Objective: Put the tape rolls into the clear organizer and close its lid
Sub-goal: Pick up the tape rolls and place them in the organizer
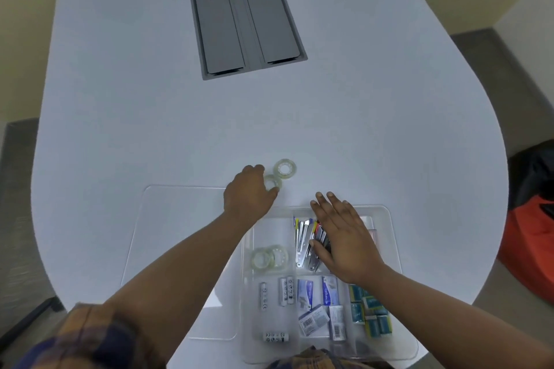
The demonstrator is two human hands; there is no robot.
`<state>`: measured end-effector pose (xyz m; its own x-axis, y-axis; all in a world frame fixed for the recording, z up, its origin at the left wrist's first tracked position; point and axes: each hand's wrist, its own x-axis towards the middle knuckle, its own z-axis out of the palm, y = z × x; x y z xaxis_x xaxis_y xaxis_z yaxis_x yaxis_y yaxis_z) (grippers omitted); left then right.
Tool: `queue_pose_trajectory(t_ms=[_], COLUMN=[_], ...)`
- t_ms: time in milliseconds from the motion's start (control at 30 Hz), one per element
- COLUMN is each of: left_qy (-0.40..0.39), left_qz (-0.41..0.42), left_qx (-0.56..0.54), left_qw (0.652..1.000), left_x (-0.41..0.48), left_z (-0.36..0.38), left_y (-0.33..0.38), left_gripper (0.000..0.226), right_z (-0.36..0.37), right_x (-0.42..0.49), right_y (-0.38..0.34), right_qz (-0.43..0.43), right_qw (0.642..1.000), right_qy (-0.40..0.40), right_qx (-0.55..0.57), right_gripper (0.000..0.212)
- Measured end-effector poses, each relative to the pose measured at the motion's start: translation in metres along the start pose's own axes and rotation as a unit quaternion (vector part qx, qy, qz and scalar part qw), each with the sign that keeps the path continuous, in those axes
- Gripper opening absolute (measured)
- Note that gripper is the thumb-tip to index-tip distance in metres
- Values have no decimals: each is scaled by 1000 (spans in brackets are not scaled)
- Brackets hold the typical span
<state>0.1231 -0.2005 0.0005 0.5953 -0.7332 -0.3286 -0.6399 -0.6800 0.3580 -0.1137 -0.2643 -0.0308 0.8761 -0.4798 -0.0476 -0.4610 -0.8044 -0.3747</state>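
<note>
- Lid (180, 249): clear, lying flat on the table (120, 99) under my left forearm and to its left, off the organizer. Closing it is not yet done.
- My left hand (248, 195): reached past the far edge of the organizer, fingers curled around one tape roll (273, 183) on the table; it looks like a grip, lift not confirmed.
- Second loose roll (285, 169): just beyond and right of my left fingertips, flat on the table, close to the first.
- Two stored rolls (269, 257): in the organizer's left compartment, between my forearms.
- Clear organizer (389, 237): open.
- My right hand (344, 237): open, fingers spread, holding nothing, over the stapler compartment.
- Judgement: roughly halfway; two rolls and the lid remain.
</note>
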Motion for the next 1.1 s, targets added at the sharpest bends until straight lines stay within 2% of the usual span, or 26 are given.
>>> queue_pose_trajectory(t_ms=[100,200,367,467,533,667,800,1100], left_qy=[-16,-27,-21,-5,19,56,-1,-93], left_qz=[-61,-92,-110,-95,-72,28,101,104], left_qx=[21,-2,-12,2,-31,-97,-152,4], left_qw=[998,995,994,996,997,993,983,990], left_x=[12,21,26,20,12,-22,-70,-104], left_z=[7,15,18,8,-4,-21,-19,10], left_y=[7,10,10,13,15,11,-1,-13], left_gripper=[58,63,45,42,39,45,55,56], right_z=[1,3,4,4,5,5,6,4], right_x=[0,0,0,0,0,0,1,0], right_y=[1,3,3,3,4,4,5,4], right_qz=[-2,-1,-2,-1,-2,-4,-4,-4], right_qw=[1000,1000,1000,1000,1000,1000,1000,1000], right_qy=[6,9,8,7,7,9,9,9], right_qx=[5,3,4,6,7,11,8,2], right_gripper=[68,69,69,69,70,69,69,68])
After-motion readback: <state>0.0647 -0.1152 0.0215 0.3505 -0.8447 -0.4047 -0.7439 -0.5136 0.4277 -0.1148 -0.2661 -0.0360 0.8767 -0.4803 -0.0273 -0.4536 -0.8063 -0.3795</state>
